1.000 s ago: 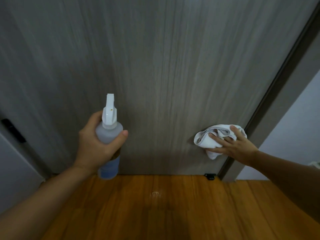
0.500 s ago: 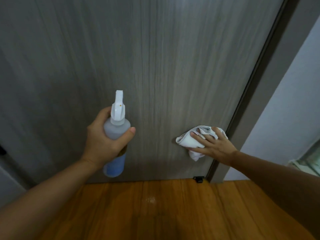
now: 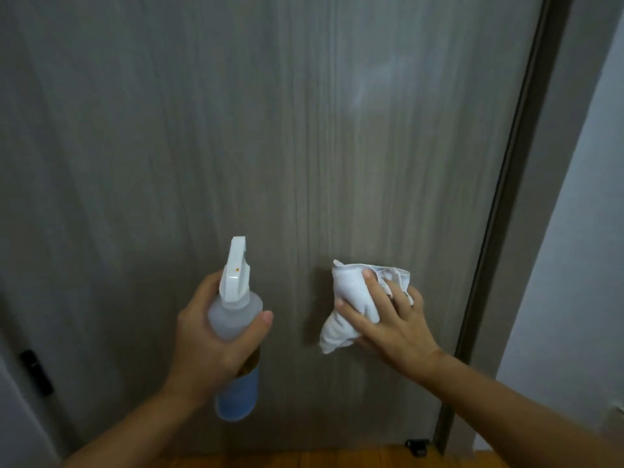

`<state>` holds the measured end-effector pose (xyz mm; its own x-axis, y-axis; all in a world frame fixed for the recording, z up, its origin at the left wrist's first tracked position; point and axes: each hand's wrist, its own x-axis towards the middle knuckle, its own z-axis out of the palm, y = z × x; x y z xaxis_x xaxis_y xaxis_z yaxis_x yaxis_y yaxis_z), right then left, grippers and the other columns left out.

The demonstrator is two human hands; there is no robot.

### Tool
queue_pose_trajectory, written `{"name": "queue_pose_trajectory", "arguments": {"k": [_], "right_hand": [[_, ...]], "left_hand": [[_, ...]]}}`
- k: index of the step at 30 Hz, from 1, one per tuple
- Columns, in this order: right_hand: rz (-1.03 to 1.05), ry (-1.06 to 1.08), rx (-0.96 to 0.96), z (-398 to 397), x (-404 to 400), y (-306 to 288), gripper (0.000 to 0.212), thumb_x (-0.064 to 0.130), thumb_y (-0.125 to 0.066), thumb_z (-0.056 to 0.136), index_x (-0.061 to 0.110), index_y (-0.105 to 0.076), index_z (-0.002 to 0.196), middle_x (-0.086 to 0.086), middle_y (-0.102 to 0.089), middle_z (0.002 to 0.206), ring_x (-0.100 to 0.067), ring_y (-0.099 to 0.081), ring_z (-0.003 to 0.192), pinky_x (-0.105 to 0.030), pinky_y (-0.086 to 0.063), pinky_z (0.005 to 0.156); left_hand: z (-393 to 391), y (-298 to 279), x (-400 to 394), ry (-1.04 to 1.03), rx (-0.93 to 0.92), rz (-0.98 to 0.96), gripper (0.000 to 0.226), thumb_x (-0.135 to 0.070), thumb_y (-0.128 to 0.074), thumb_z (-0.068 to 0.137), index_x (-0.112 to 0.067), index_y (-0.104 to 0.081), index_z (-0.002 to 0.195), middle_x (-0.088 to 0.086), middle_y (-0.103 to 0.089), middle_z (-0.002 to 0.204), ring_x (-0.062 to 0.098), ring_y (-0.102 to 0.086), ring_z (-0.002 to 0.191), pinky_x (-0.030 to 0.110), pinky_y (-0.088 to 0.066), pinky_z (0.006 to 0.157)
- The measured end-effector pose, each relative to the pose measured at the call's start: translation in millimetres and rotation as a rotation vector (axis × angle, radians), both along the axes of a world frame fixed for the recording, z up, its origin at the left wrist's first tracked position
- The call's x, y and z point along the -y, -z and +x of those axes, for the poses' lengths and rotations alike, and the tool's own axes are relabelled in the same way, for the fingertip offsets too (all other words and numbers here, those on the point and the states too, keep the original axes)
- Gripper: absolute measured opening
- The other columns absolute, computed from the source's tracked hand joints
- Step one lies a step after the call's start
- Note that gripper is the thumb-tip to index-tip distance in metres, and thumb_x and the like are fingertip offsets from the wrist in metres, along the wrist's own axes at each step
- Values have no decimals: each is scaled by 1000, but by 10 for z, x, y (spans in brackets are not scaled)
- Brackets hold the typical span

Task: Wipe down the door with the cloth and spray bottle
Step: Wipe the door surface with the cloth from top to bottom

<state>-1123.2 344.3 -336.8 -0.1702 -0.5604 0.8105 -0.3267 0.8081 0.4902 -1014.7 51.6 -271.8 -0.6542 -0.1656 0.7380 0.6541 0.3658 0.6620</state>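
Note:
A grey wood-grain door (image 3: 236,146) fills most of the view. My left hand (image 3: 206,346) grips a translucent spray bottle (image 3: 236,319) with a white trigger head and blue liquid at its base, held upright in front of the door's lower middle. My right hand (image 3: 391,322) presses a bunched white cloth (image 3: 351,295) flat against the door, just right of the bottle. A faint pale streak (image 3: 371,79) shows high on the door.
The dark door frame (image 3: 499,214) runs down the right side, with a pale wall (image 3: 580,231) beyond it. A small black stop (image 3: 417,447) sits at the door's bottom right corner. Wooden floor (image 3: 304,461) shows at the bottom. A black hinge plate (image 3: 35,371) is at the left.
My right hand has slid the cloth up and to the left along the door, away from the frame. The view has tilted upward, so less floor shows. The bottle stays in my left hand.

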Motion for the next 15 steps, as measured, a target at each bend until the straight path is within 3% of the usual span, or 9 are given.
{"name": "queue_pose_trajectory", "arguments": {"k": [3, 7, 11, 15], "right_hand": [[-137, -17, 30, 26, 220, -331, 58, 58, -52, 103, 33, -40, 154, -24, -34, 158, -45, -40, 137, -60, -42, 95], [-366, -22, 114, -19, 491, -875, 58, 59, -48, 103, 34, -41, 155, -26, -33, 160, -49, -37, 141, -63, -39, 96], [-515, 25, 172, -117, 767, -1355, 64, 60, -48, 99, 36, -38, 157, -25, -24, 166, -50, -35, 142, -63, -37, 95], [-655, 91, 224, -229, 1086, -1570, 70, 67, -47, 94, 37, -41, 158, -22, -18, 170, -49, -20, 150, -69, -36, 95]], "left_hand": [[5, -227, 64, -7, -12, 30, 52, -46, -78, 69, -31, -63, 117, -10, -71, 100, 10, -70, 88, 25, -59, 76], [-15, -531, 128, -14, -42, 95, 46, -46, -78, 66, -35, -66, 109, -9, -71, 97, 8, -70, 85, 17, -57, 73], [-78, -798, 188, 18, -46, 111, 57, -46, -78, 66, -26, -65, 117, -9, -72, 96, 9, -71, 87, 15, -56, 74], [-175, -1021, 293, 14, -74, 159, 63, -48, -80, 59, -27, -66, 116, -8, -74, 96, 9, -72, 83, 17, -58, 71]]}}
